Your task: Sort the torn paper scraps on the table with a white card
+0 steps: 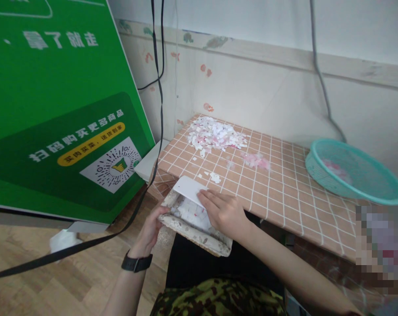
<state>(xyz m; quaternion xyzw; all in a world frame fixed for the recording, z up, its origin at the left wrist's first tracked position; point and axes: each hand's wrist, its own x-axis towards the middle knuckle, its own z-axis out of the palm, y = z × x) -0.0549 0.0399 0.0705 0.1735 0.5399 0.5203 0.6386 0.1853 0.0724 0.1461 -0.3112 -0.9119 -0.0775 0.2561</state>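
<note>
My left hand (152, 224), a dark band on its wrist, is closed around the left edge of a shallow tray (199, 239) with a pale, leaf-patterned rim. The tray is tilted at the table's front edge and holds white paper scraps (194, 213). My right hand (221, 213) grips a flat white board (187, 188) with rounded corners, its fingers lying over the top and its thumb hidden. The board lies across the tray's far side, covering part of the inside. A few white scraps (214, 177) lie on the table just beyond it.
On the tiled-pattern table (284, 188) lie a heap of white and pink scraps (215, 134) and a smaller pink patch (256, 161). A teal mesh basket (353, 171) sits at the right. A green sign (63, 105) and black strap (136, 213) are at the left.
</note>
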